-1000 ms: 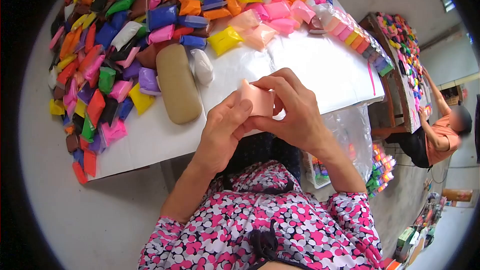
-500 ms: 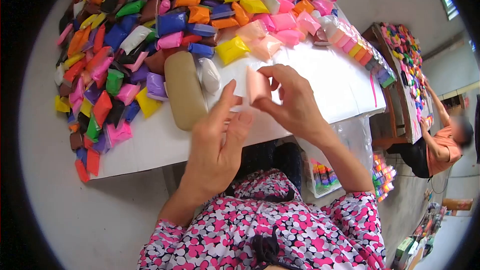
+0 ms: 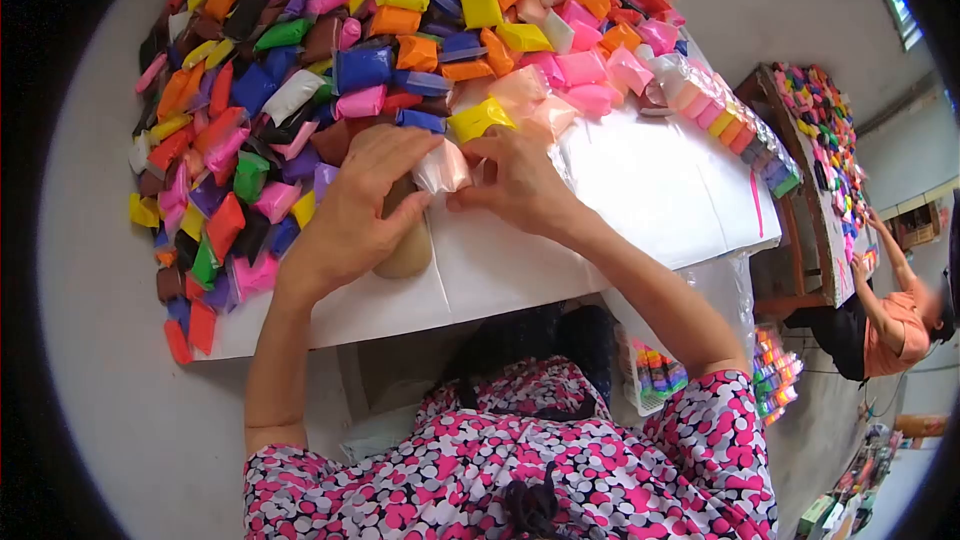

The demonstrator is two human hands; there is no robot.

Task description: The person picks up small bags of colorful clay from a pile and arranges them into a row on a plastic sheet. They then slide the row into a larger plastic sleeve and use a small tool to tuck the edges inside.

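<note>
Side by side between my hands are a white packet (image 3: pixel 432 176) and a peach packet (image 3: pixel 455 166), both in clear wrap and touching. My left hand (image 3: pixel 350 210) arches over a long beige rounded block (image 3: pixel 408 252), its fingers and thumb closed about the left end of the white packet. From the right, my right hand (image 3: pixel 520 180) grips the peach packet between thumb and fingers. Most of the block's upper part is hidden under my left hand. Just beyond the fingers lies a yellow packet (image 3: pixel 480 119).
Many coloured packets (image 3: pixel 300 90) are heaped across the far and left side of the white table (image 3: pixel 660 190). A row of wrapped packets (image 3: pixel 730 125) lies along the right edge. Below hangs a basket (image 3: pixel 650 380) of coloured packs. A person (image 3: pixel 900 325) works at another table on the right.
My right hand has moved left with the peach packet, bringing it against the white one. My left hand has gone up and left, over the beige block and onto the white packet.
</note>
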